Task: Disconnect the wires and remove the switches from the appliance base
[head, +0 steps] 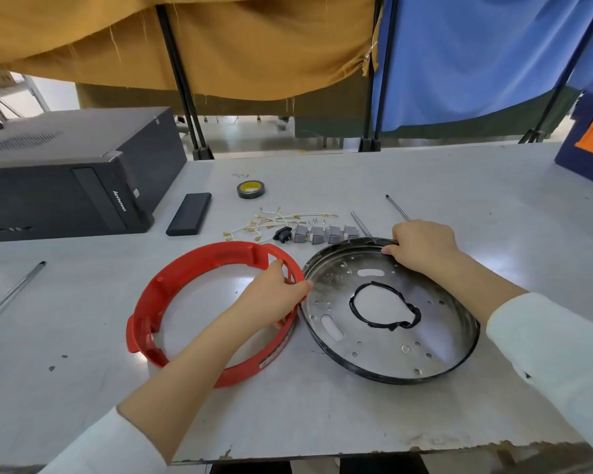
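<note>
The right hand (421, 246) curls its fingers over the far rim of the metal base plate (391, 336), gripping it. The left hand (274, 292) pinches the red plastic ring (158, 289) at its right side, thumb toward the plate, where ring and plate nearly touch. The two parts appear to be held apart so the stripped base can be set down in halves. The plate is a shallow, shiny steel disc, dotted with small holes and oblong slots, edged in black, with a loop of crumpled black tape (384, 307) lying at its centre. The ring is matte moulded plastic with lugs and cut-outs. Just beyond them, the grey switches (326, 233) sit in a row beside a black socket (283, 233), already out of the base. The white wires (281, 220) with brass terminals lie loose further left. By this layout the task looks nearly finished.
</note>
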### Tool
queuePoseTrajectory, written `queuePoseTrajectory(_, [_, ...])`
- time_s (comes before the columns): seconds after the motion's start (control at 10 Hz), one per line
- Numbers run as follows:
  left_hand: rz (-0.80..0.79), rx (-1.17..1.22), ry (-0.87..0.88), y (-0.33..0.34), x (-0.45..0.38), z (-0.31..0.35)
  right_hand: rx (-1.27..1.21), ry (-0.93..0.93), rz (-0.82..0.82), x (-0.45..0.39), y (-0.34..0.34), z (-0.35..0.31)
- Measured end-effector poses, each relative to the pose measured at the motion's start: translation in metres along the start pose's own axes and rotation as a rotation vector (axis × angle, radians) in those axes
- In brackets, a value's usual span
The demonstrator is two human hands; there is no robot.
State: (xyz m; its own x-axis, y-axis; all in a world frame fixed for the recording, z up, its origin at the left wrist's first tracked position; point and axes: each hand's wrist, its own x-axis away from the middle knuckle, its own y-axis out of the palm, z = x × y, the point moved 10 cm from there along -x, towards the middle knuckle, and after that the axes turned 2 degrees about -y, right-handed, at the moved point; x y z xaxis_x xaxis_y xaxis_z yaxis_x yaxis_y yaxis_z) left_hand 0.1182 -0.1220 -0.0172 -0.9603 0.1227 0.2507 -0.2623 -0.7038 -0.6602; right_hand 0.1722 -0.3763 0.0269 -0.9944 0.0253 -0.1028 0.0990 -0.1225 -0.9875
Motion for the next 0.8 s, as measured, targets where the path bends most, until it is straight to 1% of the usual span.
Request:
queuePoseTrajectory(0.3, [0.061,0.006,0.06,-0.003,-0.018,0.005,-0.04,0.049,0.04,-0.007,0.005,0.009])
queuePoseTrajectory(0.4, [0.077,-0.005,0.055,-0.003,-0.015,0.004,-0.121,0.033,0.086,-0.003,0.006,0.01])
queuePoseTrajectory(0.5, [0.137,-0.049,0.069,-0.011,-0.008,0.004,-0.216,-0.003,0.168,0.009,-0.004,0.005])
queuePoseTrajectory(0.6, [0.212,-0.123,0.098,-0.022,0.006,0.007,-0.355,-0.078,0.18,0.032,-0.015,-0.009])
queuePoseTrajectory(0.7, [0.356,-0.151,0.227,-0.036,0.031,0.021,-0.571,-0.111,0.136,0.065,-0.027,-0.023])
queuePoseTrajectory(0.8, [0.555,-0.189,0.569,-0.044,0.083,0.049,-0.822,-0.144,0.093,0.112,-0.043,-0.039])
